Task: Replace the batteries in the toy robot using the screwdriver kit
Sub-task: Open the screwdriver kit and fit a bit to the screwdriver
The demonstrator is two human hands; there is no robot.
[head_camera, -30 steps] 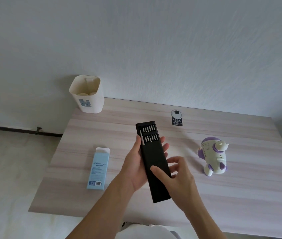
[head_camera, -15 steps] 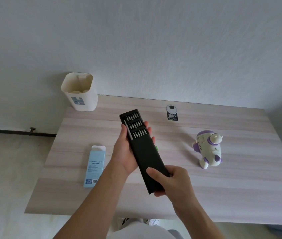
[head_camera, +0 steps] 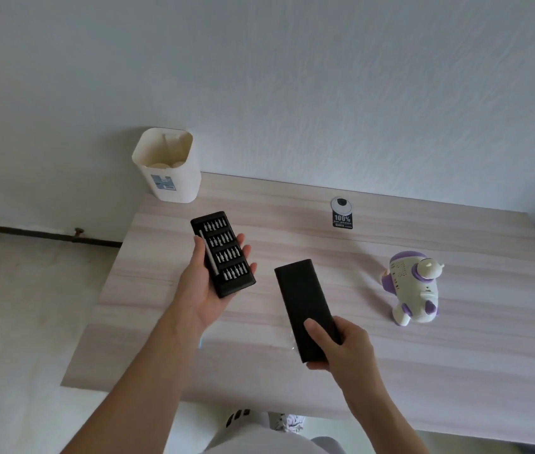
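My left hand (head_camera: pixel 201 290) holds the black screwdriver kit tray (head_camera: pixel 223 253) above the table, thumb on its left edge and fingers under its right side. Rows of silver bits and a slim silver driver handle show in the tray. My right hand (head_camera: pixel 341 347) grips the near end of the kit's black outer sleeve (head_camera: pixel 303 306), now apart from the tray. The white and purple toy robot (head_camera: pixel 413 286) stands on the table to the right, clear of both hands.
A cream bin (head_camera: pixel 169 168) stands at the far left corner of the wooden table (head_camera: pixel 390 371). A black and white tag (head_camera: pixel 342 213) lies near the back edge. A sliver of light blue shows under my left forearm.
The tray slid fully out of the sleeve. My left hand carried the tray to the left and my right hand drew the sleeve to the right and nearer. The blue box is now hidden by my left arm.
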